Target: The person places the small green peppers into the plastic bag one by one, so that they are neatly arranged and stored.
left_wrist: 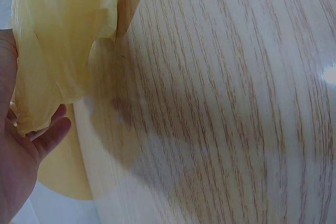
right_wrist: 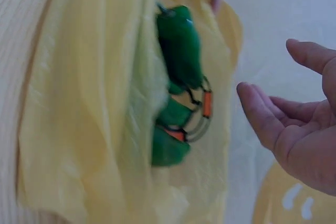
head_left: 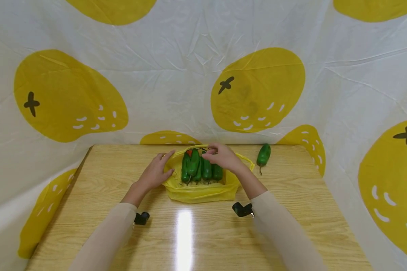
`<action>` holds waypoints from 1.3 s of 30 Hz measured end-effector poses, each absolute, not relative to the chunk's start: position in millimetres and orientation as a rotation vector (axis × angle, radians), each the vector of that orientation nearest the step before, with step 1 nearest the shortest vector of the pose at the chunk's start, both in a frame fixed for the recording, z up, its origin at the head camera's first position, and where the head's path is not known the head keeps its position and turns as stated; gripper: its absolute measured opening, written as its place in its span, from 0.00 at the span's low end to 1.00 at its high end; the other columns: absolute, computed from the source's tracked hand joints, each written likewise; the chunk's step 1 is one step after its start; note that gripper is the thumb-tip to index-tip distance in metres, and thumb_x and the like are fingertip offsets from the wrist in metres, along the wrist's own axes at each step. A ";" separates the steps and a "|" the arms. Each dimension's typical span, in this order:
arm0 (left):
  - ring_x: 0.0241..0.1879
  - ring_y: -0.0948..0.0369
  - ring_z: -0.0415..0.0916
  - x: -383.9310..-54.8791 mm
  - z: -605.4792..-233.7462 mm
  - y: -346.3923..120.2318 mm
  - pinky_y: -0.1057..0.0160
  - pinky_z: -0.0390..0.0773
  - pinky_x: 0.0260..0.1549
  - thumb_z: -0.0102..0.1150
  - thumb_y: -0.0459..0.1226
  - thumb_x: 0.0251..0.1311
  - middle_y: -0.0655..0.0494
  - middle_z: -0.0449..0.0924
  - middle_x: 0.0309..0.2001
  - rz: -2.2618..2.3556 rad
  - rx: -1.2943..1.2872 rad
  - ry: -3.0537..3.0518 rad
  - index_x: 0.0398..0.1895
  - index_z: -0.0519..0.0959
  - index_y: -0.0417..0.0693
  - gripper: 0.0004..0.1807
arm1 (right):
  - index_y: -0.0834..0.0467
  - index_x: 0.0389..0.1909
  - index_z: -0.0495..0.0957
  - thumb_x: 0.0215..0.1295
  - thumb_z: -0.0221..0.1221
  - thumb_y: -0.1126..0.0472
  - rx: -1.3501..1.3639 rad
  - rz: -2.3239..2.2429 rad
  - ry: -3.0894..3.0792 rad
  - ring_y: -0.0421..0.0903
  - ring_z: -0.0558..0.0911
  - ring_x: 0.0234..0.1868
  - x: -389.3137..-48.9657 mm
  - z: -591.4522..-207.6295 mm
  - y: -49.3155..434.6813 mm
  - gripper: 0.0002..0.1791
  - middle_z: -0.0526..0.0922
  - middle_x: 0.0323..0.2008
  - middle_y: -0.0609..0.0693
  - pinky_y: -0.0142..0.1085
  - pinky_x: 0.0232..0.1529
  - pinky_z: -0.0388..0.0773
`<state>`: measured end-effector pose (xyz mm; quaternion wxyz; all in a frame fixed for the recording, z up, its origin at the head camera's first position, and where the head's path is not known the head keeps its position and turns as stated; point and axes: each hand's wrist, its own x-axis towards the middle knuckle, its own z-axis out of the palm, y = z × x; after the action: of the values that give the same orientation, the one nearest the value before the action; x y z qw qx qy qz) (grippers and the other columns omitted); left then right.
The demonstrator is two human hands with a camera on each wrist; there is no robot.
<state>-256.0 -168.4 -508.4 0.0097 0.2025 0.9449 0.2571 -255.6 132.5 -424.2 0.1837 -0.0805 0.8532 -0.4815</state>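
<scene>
A yellow plastic bag [head_left: 200, 195] lies with its mouth open towards the back of the table. Several green peppers [head_left: 194, 163] sit inside it, and black wire handles with orange grips [right_wrist: 207, 103] show beside them. My left hand [head_left: 155, 171] touches the bag's left rim with fingers spread; in the left wrist view the yellow film hangs against its fingers. Over the bag's back right part is my right hand [head_left: 222, 155], its fingers loosely bent and holding nothing. The right wrist view shows that hand [right_wrist: 299, 114] apart from the peppers, thumb and fingers separated.
One more green pepper [head_left: 263, 154] lies on the wooden table [head_left: 291, 210], right of the bag near the back edge. A white cloth with yellow fruit prints [head_left: 190, 56] hangs behind the table and along both sides.
</scene>
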 end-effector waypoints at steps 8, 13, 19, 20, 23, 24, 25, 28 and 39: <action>0.68 0.36 0.68 -255.7 -509.1 -170.3 0.34 0.73 0.64 0.64 0.43 0.69 0.34 0.65 0.72 0.833 0.626 2.946 0.82 0.57 0.57 0.41 | 0.62 0.76 0.63 0.77 0.59 0.54 -0.373 -1.560 2.392 0.65 0.79 0.62 -247.1 -414.3 178.6 0.33 0.76 0.64 0.66 0.48 0.59 0.83; 0.69 0.35 0.67 -254.8 -510.6 -169.6 0.33 0.73 0.63 0.64 0.43 0.69 0.33 0.64 0.73 0.851 0.606 2.934 0.82 0.57 0.59 0.41 | 0.61 0.77 0.62 0.77 0.58 0.57 -0.418 -1.687 2.342 0.60 0.79 0.63 -235.4 -419.7 213.4 0.32 0.72 0.66 0.69 0.45 0.59 0.83; 0.69 0.35 0.68 -254.5 -511.0 -169.9 0.33 0.73 0.64 0.64 0.43 0.69 0.33 0.65 0.72 0.844 0.609 2.943 0.82 0.57 0.59 0.41 | 0.64 0.75 0.63 0.78 0.57 0.57 -0.320 -1.864 2.389 0.42 0.84 0.55 -232.8 -435.5 257.5 0.31 0.77 0.60 0.57 0.34 0.54 0.85; 0.69 0.35 0.68 -254.9 -511.2 -169.8 0.33 0.73 0.64 0.64 0.43 0.69 0.33 0.65 0.72 0.841 0.610 2.944 0.82 0.57 0.60 0.41 | 0.64 0.75 0.63 0.78 0.58 0.55 -0.274 -1.875 2.414 0.39 0.84 0.53 -233.5 -438.1 264.3 0.31 0.78 0.58 0.53 0.32 0.53 0.85; 0.69 0.35 0.68 -255.8 -511.4 -169.1 0.33 0.73 0.64 0.63 0.43 0.70 0.33 0.65 0.72 0.839 0.625 2.942 0.82 0.57 0.59 0.41 | 0.65 0.75 0.63 0.78 0.58 0.52 -0.138 -1.872 2.506 0.36 0.82 0.51 -237.3 -445.7 282.3 0.33 0.76 0.55 0.47 0.28 0.50 0.84; 0.69 0.35 0.68 -256.1 -511.4 -168.8 0.33 0.73 0.63 0.63 0.43 0.70 0.33 0.64 0.72 0.839 0.630 2.943 0.82 0.56 0.59 0.41 | 0.65 0.75 0.63 0.77 0.58 0.50 -0.091 -1.855 2.544 0.36 0.82 0.52 -238.9 -448.5 287.6 0.34 0.76 0.56 0.48 0.27 0.50 0.83; 0.69 0.35 0.68 -256.2 -511.3 -168.9 0.33 0.73 0.63 0.63 0.43 0.70 0.33 0.64 0.72 0.838 0.634 2.944 0.82 0.57 0.58 0.41 | 0.65 0.75 0.63 0.77 0.58 0.50 -0.047 -1.836 2.584 0.37 0.81 0.52 -240.9 -451.2 291.6 0.34 0.76 0.57 0.51 0.26 0.50 0.83; 0.68 0.35 0.68 -256.2 -510.9 -169.5 0.34 0.74 0.63 0.63 0.43 0.70 0.33 0.65 0.72 0.836 0.634 2.950 0.82 0.57 0.57 0.41 | 0.64 0.75 0.63 0.76 0.58 0.46 0.085 -1.731 2.696 0.44 0.78 0.58 -247.5 -461.5 301.0 0.36 0.74 0.63 0.60 0.24 0.50 0.80; 0.68 0.36 0.69 -252.5 -510.1 -170.0 0.34 0.74 0.62 0.63 0.42 0.70 0.34 0.65 0.72 0.878 0.619 2.930 0.83 0.56 0.59 0.41 | 0.68 0.76 0.59 0.73 0.63 0.51 0.342 -1.410 2.901 0.71 0.65 0.70 -270.8 -500.7 309.5 0.40 0.61 0.73 0.71 0.62 0.68 0.70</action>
<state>-252.5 -170.0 -510.1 0.0106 0.1983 0.9389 0.2813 -270.8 309.5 -500.7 -0.0510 0.1053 0.8932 -0.4342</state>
